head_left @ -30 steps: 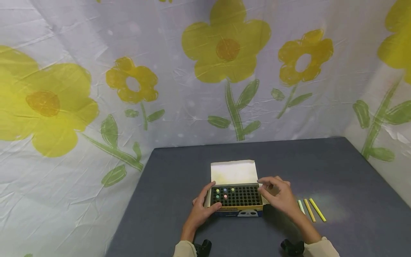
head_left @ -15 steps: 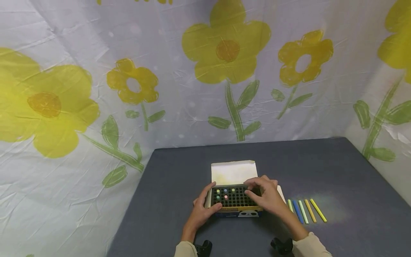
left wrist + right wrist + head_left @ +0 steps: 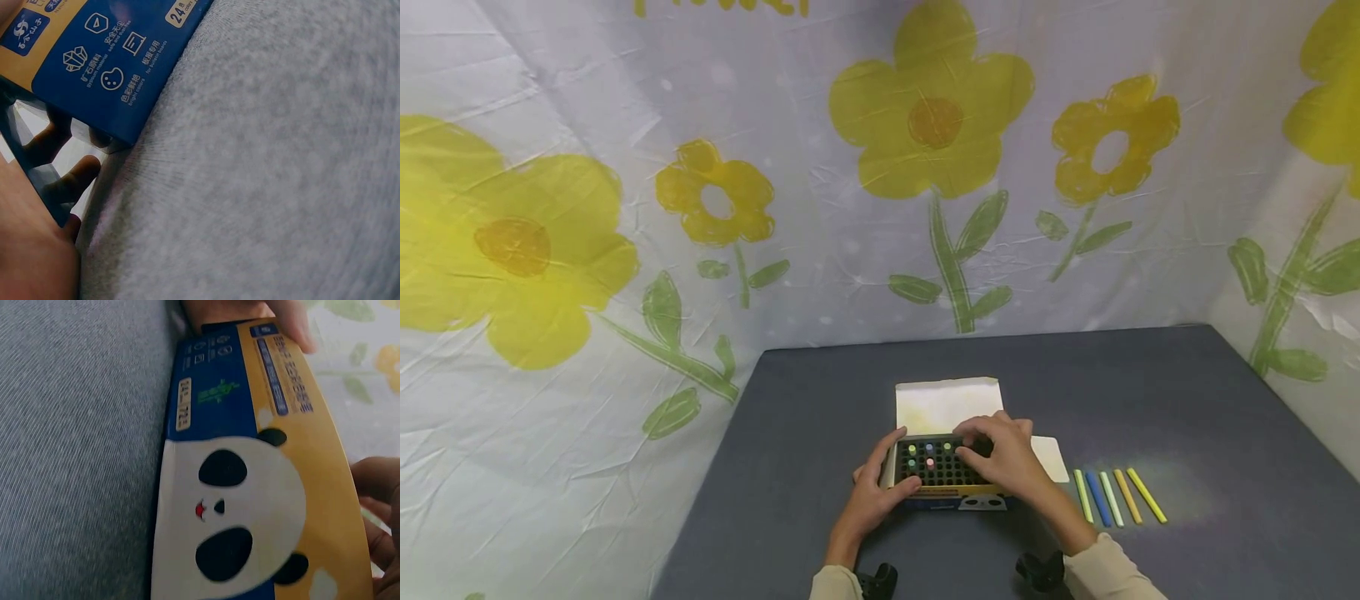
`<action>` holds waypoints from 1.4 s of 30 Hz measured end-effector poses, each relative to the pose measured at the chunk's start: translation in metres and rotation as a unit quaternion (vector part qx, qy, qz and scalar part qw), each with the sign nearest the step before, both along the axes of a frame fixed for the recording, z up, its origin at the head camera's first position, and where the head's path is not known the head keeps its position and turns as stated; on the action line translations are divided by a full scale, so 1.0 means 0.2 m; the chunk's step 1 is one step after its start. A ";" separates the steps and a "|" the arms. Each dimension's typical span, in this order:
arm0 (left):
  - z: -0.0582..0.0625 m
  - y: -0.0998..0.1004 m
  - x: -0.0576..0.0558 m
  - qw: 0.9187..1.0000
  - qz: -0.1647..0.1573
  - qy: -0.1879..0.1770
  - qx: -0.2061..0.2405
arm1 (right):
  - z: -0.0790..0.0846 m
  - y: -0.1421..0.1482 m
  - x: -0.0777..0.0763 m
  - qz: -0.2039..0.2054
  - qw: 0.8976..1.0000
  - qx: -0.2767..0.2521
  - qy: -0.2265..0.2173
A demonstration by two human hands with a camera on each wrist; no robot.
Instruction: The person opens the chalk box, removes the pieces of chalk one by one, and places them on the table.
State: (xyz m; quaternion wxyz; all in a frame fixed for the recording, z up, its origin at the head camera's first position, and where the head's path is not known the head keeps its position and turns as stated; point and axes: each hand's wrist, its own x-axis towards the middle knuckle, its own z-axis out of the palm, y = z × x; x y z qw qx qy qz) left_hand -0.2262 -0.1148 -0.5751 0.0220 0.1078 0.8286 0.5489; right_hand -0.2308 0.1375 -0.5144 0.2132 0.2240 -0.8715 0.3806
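The chalk box (image 3: 928,492), blue and yellow with a panda face (image 3: 237,515), stands on the table with its lid (image 3: 951,406) folded back. Several chalk tops show in the left part of its black holed insert (image 3: 936,476), among them a pink chalk (image 3: 930,463). My left hand (image 3: 874,492) grips the box's left end, thumb at the front edge and fingers toward the back. Over the insert, my right hand (image 3: 1011,462) has thumb and index finger close together beside the yellow-green chalk (image 3: 947,447). I cannot tell whether they pinch a chalk.
Several loose chalks lie side by side right of the box, including a blue chalk (image 3: 1098,499) and a yellow chalk (image 3: 1147,496). A white side flap (image 3: 1050,460) sticks out at the box's right end. Behind the dark table (image 3: 820,400) hangs a flower-printed cloth (image 3: 842,275).
My right hand has moved left over the insert, from the box's right end to the yellow-green chalk. The right flap and more loose chalks have come into view. My left hand keeps its place.
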 end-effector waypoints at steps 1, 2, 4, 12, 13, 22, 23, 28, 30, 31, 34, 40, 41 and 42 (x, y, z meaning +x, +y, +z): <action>0.00 0.00 0.00 1.000 0.000 -0.002 0.002 | 0.00 -0.01 0.00 -0.005 1.000 0.005 -0.003; 0.00 0.00 0.00 1.000 0.001 -0.004 0.004 | 0.01 -0.02 0.00 -0.010 1.000 0.010 -0.006; 0.00 0.00 0.00 1.000 0.002 -0.009 0.010 | 0.01 -0.03 0.00 -0.020 1.000 0.020 -0.012; 0.00 0.00 0.00 1.000 0.000 -0.012 0.013 | 0.01 -0.07 0.00 -0.056 0.997 0.050 -0.033; 0.00 0.00 0.00 1.000 -0.001 -0.012 0.014 | 0.00 -0.08 0.00 -0.059 0.996 0.054 -0.034; 0.00 0.00 -0.01 1.000 -0.005 -0.006 0.011 | -0.01 -0.11 0.00 -0.091 0.991 0.097 -0.005; 0.00 0.00 -0.01 1.000 -0.007 -0.004 0.011 | -0.01 -0.11 0.00 -0.095 0.990 0.101 0.000; 0.00 0.00 -0.01 1.000 -0.010 0.000 0.008 | -0.01 -0.14 0.01 -0.114 0.986 0.122 0.014; 0.00 0.00 -0.01 1.000 -0.011 0.000 0.010 | -0.01 -0.14 0.01 -0.120 0.984 0.128 0.013; 0.00 0.00 -0.01 1.000 -0.012 0.001 0.011 | -0.01 -0.15 0.01 -0.123 0.984 0.131 0.010; -0.01 0.00 -0.01 1.000 -0.014 0.001 0.013 | -0.01 -0.15 0.01 -0.127 0.983 0.134 0.000; -0.01 0.00 -0.01 1.000 -0.016 -0.002 0.019 | -0.02 -0.15 0.01 -0.120 0.986 0.118 0.003; -0.01 0.00 -0.01 1.000 -0.016 -0.002 0.022 | -0.02 -0.15 0.02 -0.119 0.986 0.114 0.004; 0.00 0.00 -0.01 1.000 -0.017 -0.001 0.024 | -0.02 -0.15 0.02 -0.117 0.987 0.110 0.004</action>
